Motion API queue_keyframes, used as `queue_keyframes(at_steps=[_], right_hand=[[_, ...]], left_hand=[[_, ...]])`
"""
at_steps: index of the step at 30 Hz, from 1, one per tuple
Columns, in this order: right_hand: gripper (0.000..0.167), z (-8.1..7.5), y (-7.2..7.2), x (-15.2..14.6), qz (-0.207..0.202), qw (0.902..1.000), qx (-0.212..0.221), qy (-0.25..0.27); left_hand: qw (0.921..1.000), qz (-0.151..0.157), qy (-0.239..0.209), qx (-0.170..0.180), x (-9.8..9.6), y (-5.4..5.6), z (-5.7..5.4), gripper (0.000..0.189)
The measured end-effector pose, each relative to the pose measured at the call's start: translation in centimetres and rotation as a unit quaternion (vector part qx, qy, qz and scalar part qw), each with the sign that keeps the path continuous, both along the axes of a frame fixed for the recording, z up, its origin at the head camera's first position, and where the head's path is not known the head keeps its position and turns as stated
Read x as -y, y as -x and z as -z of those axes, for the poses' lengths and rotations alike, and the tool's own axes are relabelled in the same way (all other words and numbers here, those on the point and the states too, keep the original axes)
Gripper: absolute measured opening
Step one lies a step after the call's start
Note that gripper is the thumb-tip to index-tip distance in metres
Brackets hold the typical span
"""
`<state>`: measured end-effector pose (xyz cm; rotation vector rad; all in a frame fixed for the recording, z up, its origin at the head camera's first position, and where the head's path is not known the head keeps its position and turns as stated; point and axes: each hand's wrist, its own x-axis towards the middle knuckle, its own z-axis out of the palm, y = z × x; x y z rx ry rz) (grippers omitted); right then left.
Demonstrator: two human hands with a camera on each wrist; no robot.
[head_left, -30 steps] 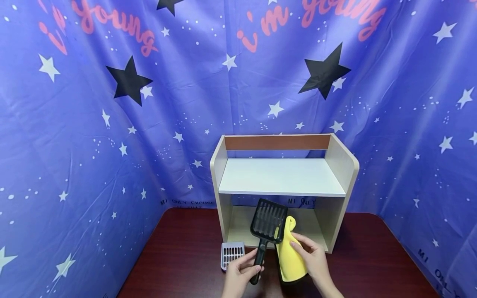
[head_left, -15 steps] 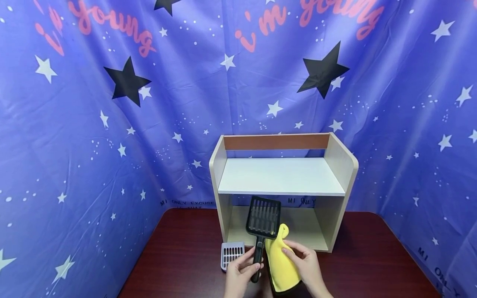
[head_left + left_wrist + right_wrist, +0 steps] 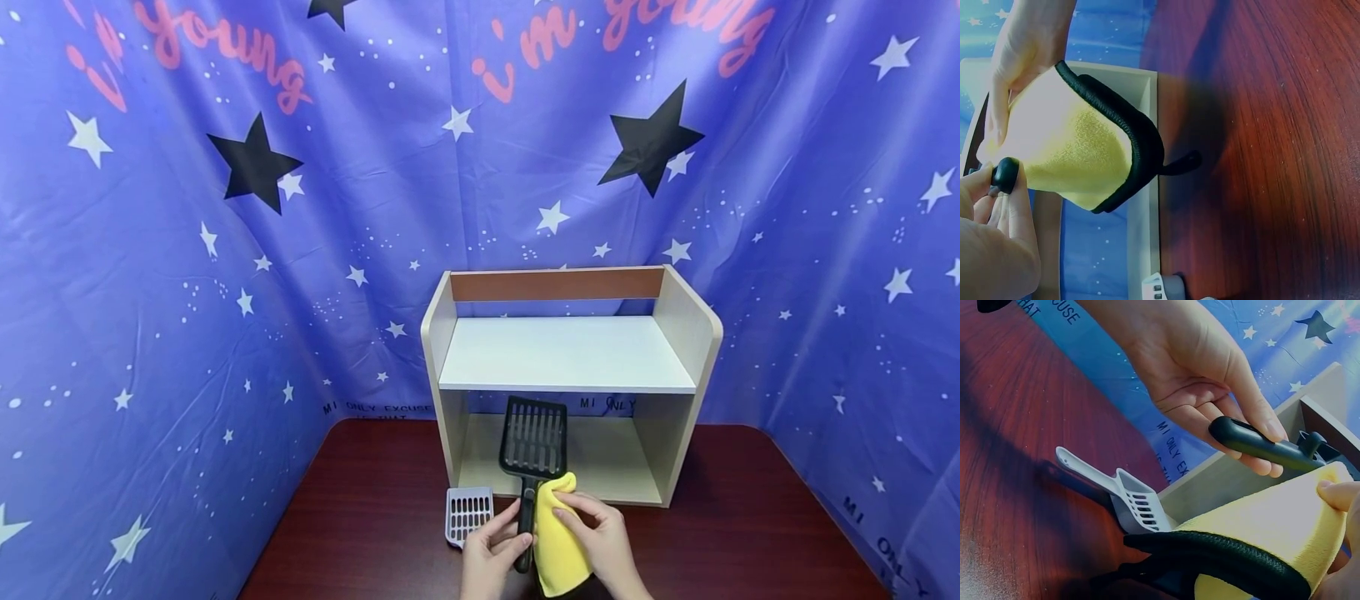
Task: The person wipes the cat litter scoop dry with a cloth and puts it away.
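Observation:
My left hand pinches the handle of a black slotted litter scoop, its head tilted up in front of the shelf unit. A yellow cleaning cloth with black edging hangs from my right hand, pinched near its top. The cloth's upper end lies right at the junction of the scoop's handle and head. Seen from the left wrist, a black loop sticks out from the cloth's edging. In the right wrist view the cloth hides much of the black scoop's head.
A light grey litter scoop lies on the dark red wooden table, left of my hands. Behind them stands a two-level shelf unit with a white upper board. A blue star-patterned curtain surrounds the table.
My right hand has moved left and down with the cloth, from beside the black scoop's head to its handle base. The black scoop shifted slightly left, then slightly right, and now stands more upright.

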<state>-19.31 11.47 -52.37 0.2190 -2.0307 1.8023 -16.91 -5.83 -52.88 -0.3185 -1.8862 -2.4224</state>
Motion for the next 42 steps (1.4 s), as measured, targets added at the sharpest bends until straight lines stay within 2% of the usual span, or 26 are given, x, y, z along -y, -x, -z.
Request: queue_keyframes(at_steps=[6, 12, 14, 17, 21, 27, 33, 42], right_hand=[[0.017, -0.2, -0.2, 0.0, 0.008, 0.9997, 0.003, -0.023], [0.017, -0.1, -0.2, -0.2, -0.014, 0.9995, -0.017, -0.022], [0.017, 0.0, -0.2, -0.4, -0.025, 0.9993, -0.02, -0.018], [0.016, 0.0, -0.3, -0.7, -0.026, 0.9993, -0.02, -0.019], [0.016, -0.3, -0.1, -1.4, 0.0, 0.9995, -0.01, -0.03], [0.018, -1.3, 0.8, -2.8, 0.03, 0.999, 0.026, -0.02], [0.02, -2.5, 2.1, -4.3, 0.038, 0.999, 0.022, -0.013], [0.023, -3.6, 3.4, -5.2, 0.058, 0.9979, 0.023, -0.016]], left_hand=[[0.9999, 0.004, 0.006, 0.015, -0.1, 0.0, 0.1, 0.055], [0.9987, 0.003, -0.003, 0.052, 0.2, 0.0, -0.1, 0.055], [0.9987, -0.002, -0.004, 0.05, 0.4, 0.1, -0.1, 0.056], [0.9996, -0.005, -0.005, 0.029, 0.8, 0.2, 0.2, 0.056], [0.9998, -0.005, -0.009, 0.015, 1.4, 0.3, 0.4, 0.056], [0.9997, 0.003, 0.003, 0.023, 2.4, 0.5, 0.3, 0.054], [0.9984, 0.038, 0.006, 0.042, 3.2, 0.3, 0.2, 0.056], [0.9951, 0.095, 0.021, 0.017, 3.3, -0.1, 0.4, 0.06]])
